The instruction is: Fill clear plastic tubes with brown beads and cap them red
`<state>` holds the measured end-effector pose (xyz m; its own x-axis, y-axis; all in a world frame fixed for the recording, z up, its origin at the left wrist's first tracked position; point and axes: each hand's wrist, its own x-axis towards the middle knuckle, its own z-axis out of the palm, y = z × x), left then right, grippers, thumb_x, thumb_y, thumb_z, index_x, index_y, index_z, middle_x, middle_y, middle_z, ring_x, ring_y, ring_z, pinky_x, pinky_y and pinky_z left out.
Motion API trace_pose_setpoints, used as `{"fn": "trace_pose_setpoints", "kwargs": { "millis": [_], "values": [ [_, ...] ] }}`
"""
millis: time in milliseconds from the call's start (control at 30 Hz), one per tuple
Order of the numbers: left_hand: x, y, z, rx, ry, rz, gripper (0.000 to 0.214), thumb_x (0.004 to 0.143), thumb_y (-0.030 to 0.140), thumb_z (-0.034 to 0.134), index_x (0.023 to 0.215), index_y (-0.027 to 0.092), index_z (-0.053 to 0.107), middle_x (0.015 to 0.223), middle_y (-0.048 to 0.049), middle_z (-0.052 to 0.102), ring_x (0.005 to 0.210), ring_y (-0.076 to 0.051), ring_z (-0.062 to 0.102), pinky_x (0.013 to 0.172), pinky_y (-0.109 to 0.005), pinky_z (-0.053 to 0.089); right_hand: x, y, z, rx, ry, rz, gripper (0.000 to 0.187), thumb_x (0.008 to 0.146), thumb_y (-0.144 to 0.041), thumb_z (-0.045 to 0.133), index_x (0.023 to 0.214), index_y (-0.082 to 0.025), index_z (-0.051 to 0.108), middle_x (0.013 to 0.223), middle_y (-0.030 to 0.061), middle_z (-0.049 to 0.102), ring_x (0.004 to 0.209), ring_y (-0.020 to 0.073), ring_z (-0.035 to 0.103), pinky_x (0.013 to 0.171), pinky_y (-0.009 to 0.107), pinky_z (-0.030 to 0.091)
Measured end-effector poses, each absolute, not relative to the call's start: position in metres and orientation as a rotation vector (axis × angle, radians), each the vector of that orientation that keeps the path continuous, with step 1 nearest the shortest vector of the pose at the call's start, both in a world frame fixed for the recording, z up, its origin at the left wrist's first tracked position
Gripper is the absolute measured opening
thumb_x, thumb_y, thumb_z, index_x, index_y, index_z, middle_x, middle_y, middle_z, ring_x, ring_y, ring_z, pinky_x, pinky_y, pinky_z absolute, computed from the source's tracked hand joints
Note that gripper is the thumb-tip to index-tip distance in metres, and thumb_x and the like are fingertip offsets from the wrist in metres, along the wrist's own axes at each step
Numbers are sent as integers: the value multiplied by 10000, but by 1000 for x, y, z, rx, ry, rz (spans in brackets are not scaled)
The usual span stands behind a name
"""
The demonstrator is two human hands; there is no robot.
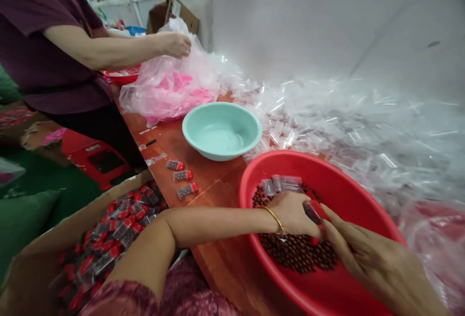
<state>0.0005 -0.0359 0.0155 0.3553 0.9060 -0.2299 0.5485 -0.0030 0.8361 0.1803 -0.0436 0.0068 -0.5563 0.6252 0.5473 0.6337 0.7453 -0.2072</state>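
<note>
Both my hands are inside a red basin (348,195) that holds a heap of small dark brown beads (298,253). My left hand (294,212), with a gold bangle at the wrist, is closed around several small clear tubes (283,182) and one bead-filled tube with a red cap (314,212). My right hand (366,253) meets it from the right, its fingers pinched at that capped tube. Three filled, red-capped tubes (181,176) lie on the wooden table (214,185) to the left of the basin.
An empty mint-green bowl (221,129) sits behind the basin. A large pile of clear empty tubes (345,117) covers the right of the table. A cardboard box (109,238) of filled tubes stands at lower left. Another person's hand (176,44) handles a pink plastic bag (170,83).
</note>
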Motion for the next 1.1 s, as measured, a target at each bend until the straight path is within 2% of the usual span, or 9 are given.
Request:
{"fn": "trace_pose_setpoints", "kwargs": {
  "millis": [100, 233, 367, 467, 600, 700, 900, 967, 1100],
  "values": [
    [4, -38, 21, 1832, 1293, 371, 231, 613, 407, 620, 620, 201, 517, 588, 14, 543, 578, -133, 536, 462, -222, 348, 182, -50, 17, -1005, -2318, -9, 275, 866, -333, 458, 894, -245, 717, 741, 60, 717, 557, 197, 654, 496, 288, 503],
    [11, -42, 29, 2113, 1156, 217, 265, 679, 421, 546, 800, 191, 593, 703, -25, 626, 705, -185, 611, 544, -238, 424, 173, -49, 22, -1370, -1970, 405, 415, 854, -520, 388, 737, -234, 666, 627, 56, 666, 554, 204, 636, 479, 291, 512],
    [16, -47, 29, 2248, 1030, 125, 371, 705, 384, 525, 965, 138, 621, 825, -90, 678, 825, -242, 642, 656, -297, 498, 160, -41, -1, -1390, -1681, 915, 595, 822, -645, 298, 1142, -234, 585, 957, 78, 680, 919, 244, 648, 828, 401, 531],
    [17, -52, 23, 2313, 1052, 42, 344, 684, 315, 541, 916, 87, 654, 800, -141, 685, 789, -274, 654, 639, -334, 519, 153, -45, -17, -1354, -1698, 1178, 662, 842, -634, 286, 1397, -277, 335, 1309, 72, 524, 1227, 231, 478, 1065, 447, 332],
    [15, -55, 20, 2371, 1210, -18, 311, 645, 273, 577, 855, 67, 676, 763, -177, 686, 748, -311, 660, 626, -373, 523, 141, -54, -15, -1302, -1735, 1270, 786, 810, -706, 269, 1448, -247, 242, 1495, 66, 271, 1354, 227, 292, 1142, 436, 163],
    [13, -50, 23, 2326, 1262, 179, 286, 627, 285, 587, 847, 120, 666, 779, -131, 695, 760, -291, 659, 667, -363, 516, 131, -50, 0, -1274, -1629, 1152, 780, 821, -713, 207, 1450, -254, 238, 1473, 61, 313, 1352, 223, 287, 1138, 450, 163],
    [7, -47, 37, 2155, 1272, 506, 152, 643, 309, 618, 705, 172, 599, 677, -14, 656, 627, -156, 589, 575, -246, 433, 135, -28, 35, -1220, -1372, 1382, 810, 860, -611, -81, 1344, -204, 425, 1143, 101, 617, 1072, 199, 569, 909, 390, 443],
    [-6, -52, 45, 2132, 1304, 501, 180, 651, 341, 634, 672, 172, 578, 651, 3, 637, 598, -135, 560, 560, -232, 402, 146, -20, 38, -1309, -1506, 1316, 774, 880, -616, 11, 1213, -165, 545, 1061, 112, 649, 966, 203, 605, 815, 358, 472],
    [-65, -71, 57, 2127, 1497, 436, 251, 690, 432, 620, 705, 187, 567, 667, 22, 632, 618, -134, 562, 587, -225, 390, 173, -9, 28, -1708, -2251, 669, 375, 878, -425, 418, 1024, -165, 645, 964, 89, 675, 865, 204, 608, 722, 293, 437]
  ]
}}
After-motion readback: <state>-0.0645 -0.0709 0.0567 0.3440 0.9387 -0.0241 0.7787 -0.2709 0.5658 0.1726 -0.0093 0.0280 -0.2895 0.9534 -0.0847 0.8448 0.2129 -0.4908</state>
